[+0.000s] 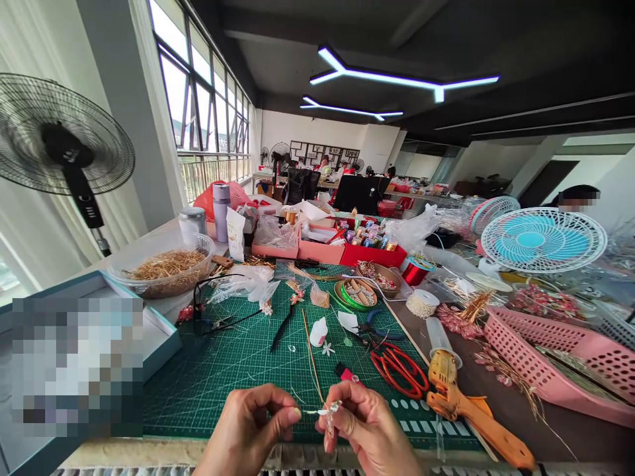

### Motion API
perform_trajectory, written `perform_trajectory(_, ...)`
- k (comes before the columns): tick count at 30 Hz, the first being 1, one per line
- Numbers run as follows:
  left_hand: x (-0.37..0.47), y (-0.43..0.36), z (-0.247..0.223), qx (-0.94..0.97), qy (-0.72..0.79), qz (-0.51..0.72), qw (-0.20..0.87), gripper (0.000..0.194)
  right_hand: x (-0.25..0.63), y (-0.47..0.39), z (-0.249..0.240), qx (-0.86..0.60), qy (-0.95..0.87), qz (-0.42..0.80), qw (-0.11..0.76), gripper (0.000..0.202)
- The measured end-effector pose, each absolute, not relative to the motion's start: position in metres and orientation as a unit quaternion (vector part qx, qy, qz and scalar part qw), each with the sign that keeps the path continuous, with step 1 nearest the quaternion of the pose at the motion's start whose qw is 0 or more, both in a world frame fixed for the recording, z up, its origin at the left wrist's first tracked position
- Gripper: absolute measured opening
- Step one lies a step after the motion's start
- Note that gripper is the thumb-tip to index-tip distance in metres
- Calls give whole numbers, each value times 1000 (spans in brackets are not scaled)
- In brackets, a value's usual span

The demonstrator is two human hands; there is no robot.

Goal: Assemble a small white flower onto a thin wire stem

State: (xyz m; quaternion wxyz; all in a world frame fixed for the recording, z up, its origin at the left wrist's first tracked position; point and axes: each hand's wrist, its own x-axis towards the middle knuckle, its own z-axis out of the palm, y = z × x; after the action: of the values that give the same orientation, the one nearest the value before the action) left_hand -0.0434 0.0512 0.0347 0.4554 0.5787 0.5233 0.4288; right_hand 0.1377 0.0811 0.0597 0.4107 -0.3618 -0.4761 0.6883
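Near the front edge of the green cutting mat (213, 370), both hands are raised close together. My right hand (364, 423) pinches a small clear and silvery beaded ornament (331, 411) between thumb and fingers. A short pale strand runs left from the ornament to my left hand (262, 423), whose thumb and index finger are pressed together on its end. Beyond the hands, a thin gold stem (313, 357) lies on the mat, beside a small white bottle (318, 332) and a white flower piece (327, 348).
Red-handled scissors (399, 370) and an orange glue gun (461, 403) lie on the right, near a pink basket (585, 370). An open box (159, 330) stands left. Behind are a bowl of gold stems (169, 268), trays of beads (357, 293) and a small fan (540, 239).
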Motion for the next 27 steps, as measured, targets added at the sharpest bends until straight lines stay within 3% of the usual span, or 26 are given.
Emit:
perform_trajectory(3, -47, 47, 38, 560, 566, 485, 362, 30, 141, 84, 63, -372, -486, 676, 410, 30)
perform_trajectory(6, -45, 45, 49, 596, 517, 541, 291, 19, 141, 86, 62, -373, -506, 666, 401, 28)
perform_trajectory(12, -22, 51, 70, 583, 526, 418, 457, 13, 143, 89, 53, -359, -530, 653, 405, 23)
perform_trajectory(15, -16, 54, 73, 538, 507, 420, 527, 7, 146, 91, 52, -355, -552, 639, 400, 22)
perform_trajectory(21, -18, 59, 66, 512, 446, 440, 588, 21, 148, 95, 52, -341, -556, 657, 378, 23)
perform_trajectory(27, -23, 65, 63, 513, 441, 404, 616, 18, 147, 97, 51, -320, -582, 652, 367, 23)
